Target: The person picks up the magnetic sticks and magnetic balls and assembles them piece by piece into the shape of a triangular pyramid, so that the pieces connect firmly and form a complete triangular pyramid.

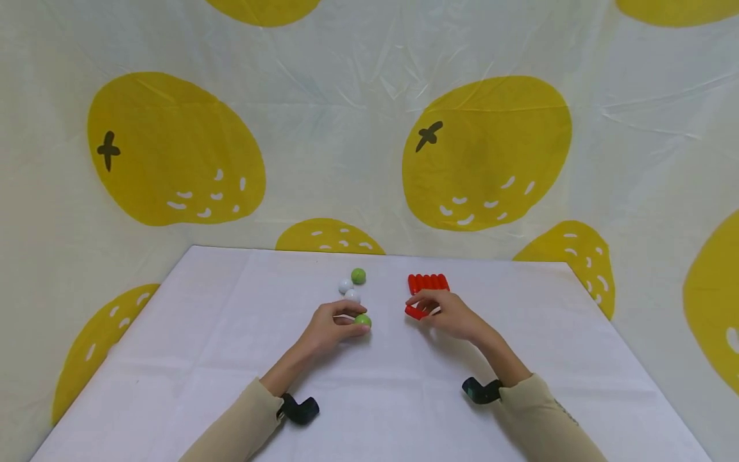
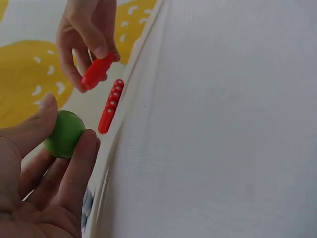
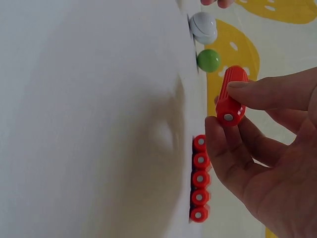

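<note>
My left hand [image 1: 328, 328] pinches a glossy green ball [image 2: 65, 134] between thumb and fingers, near the middle of the white table. To its right, my right hand [image 1: 454, 314] holds a short red rod [image 3: 232, 94] with ridged sides and a silvery disc in its end. The rod points toward the green ball, with a gap between them. Just behind the right hand, several matching red rods [image 3: 200, 178] lie side by side in a row. Beyond the left hand are two white balls [image 1: 345, 286] and another green ball [image 1: 358, 276].
The table is covered with a white cloth [image 1: 190, 359]. A pale curtain [image 1: 335, 141] printed with large yellow fruit hangs around its back and sides. Each wrist carries a dark camera mount, the left mount [image 1: 300, 409] and the right mount [image 1: 480, 390].
</note>
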{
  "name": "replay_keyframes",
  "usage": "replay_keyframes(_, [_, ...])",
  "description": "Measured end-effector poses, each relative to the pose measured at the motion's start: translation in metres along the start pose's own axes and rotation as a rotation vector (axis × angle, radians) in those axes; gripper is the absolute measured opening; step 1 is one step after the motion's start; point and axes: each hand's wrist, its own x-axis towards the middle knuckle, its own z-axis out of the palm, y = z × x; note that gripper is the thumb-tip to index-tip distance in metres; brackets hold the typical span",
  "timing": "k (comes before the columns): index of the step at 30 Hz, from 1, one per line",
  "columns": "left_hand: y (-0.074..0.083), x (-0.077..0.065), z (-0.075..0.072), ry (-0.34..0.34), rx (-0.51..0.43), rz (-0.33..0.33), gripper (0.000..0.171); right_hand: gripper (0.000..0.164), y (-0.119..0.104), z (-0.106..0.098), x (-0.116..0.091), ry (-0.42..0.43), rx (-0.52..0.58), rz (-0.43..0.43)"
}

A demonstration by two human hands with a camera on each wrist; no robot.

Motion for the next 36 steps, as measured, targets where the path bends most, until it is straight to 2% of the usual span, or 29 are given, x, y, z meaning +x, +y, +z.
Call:
replay_keyframes(8, [-0.008,-0.007,-0.005,-0.022,-0.022,-0.007,0.04,0.038,-0.009,0.009,0.001,-0.046,0.009,-0.039])
replay_keyframes(18, [-0.011,-0.015,-0.01,-0.022,-0.029,-0.037,0.039,0.034,-0.016,0.019,0.003,-0.099,-0.001,-0.098])
replay_keyframes(25, [-0.013,-0.02,-0.012,-0.026,0.035,0.004,0.036,0.032,-0.021,0.026,0.005,-0.123,0.017,-0.142])
replay_keyframes(32, [-0.014,-0.025,-0.016,-0.041,0.057,0.024,0.035,0.032,-0.026,0.033,0.006,-0.142,0.031,-0.091])
replay_keyframes(36, [-0.016,-0.026,-0.018,-0.046,0.07,0.032,0.038,0.033,-0.03,0.035,0.006,-0.152,0.039,-0.116])
